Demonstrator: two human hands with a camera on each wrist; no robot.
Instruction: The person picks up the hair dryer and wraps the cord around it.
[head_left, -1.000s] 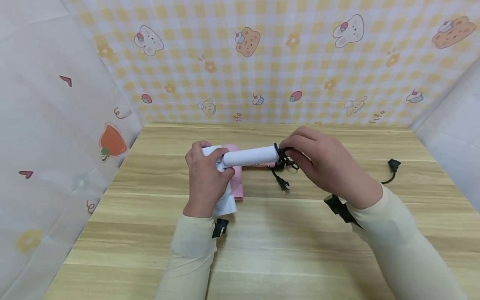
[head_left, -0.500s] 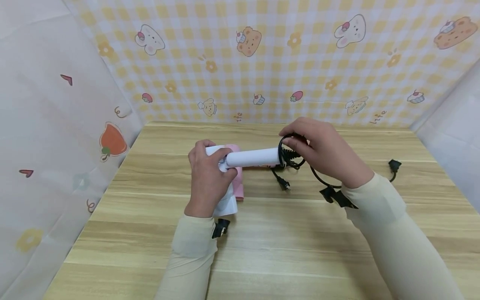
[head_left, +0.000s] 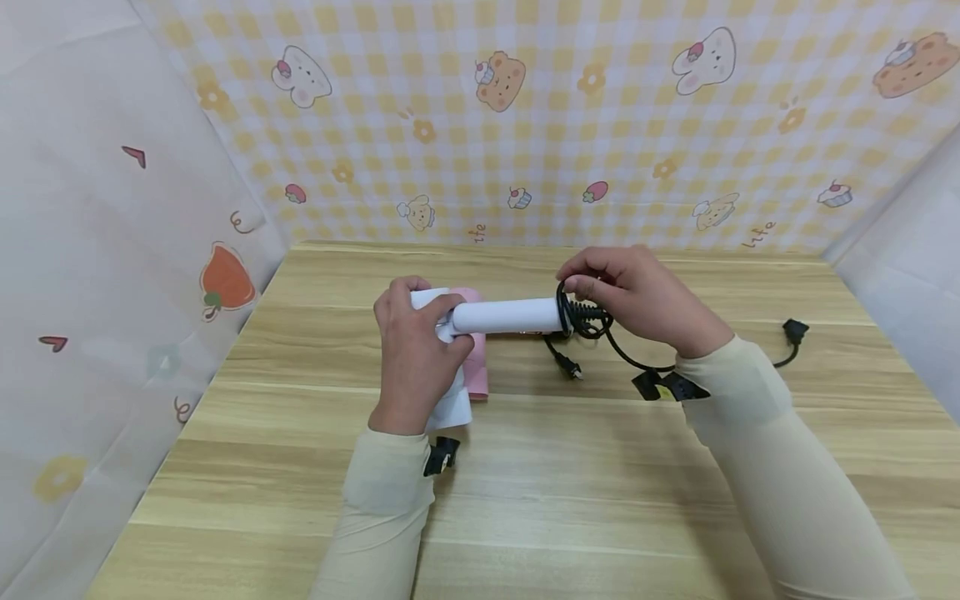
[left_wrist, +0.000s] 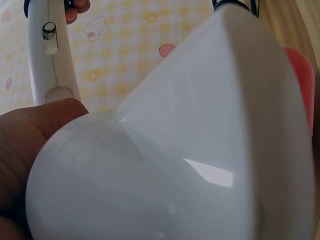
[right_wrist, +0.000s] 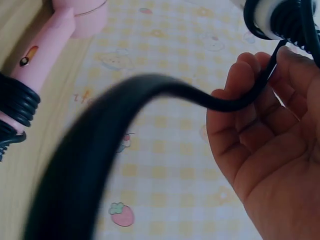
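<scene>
My left hand [head_left: 416,358] grips a white hair dryer [head_left: 506,317] around its neck, thumb and fingers about the base of the handle. The handle points right, and the dryer's glossy body [left_wrist: 175,150] fills the left wrist view. Black cord loops around the far end of the handle. My right hand [head_left: 645,300] pinches the black cord [head_left: 633,362] just beside those loops. From there it runs below the right wrist and ends in a plug [head_left: 795,331] on the right of the table. Curled fingers hold the cord [right_wrist: 145,82] in the right wrist view.
Behind the white dryer, a pink hair dryer [head_left: 477,385] lies on the wooden table [head_left: 540,500], its own black cord wrapped around its handle [right_wrist: 47,45]. Its plug [head_left: 566,364] points toward the front. A checked cloth [head_left: 525,125] hangs at the back.
My right hand first lifted the cord in a wide loop at the handle's end, then drew it closer around the handle. The long cord and its plug shifted slightly. My left hand stays nearly still.
</scene>
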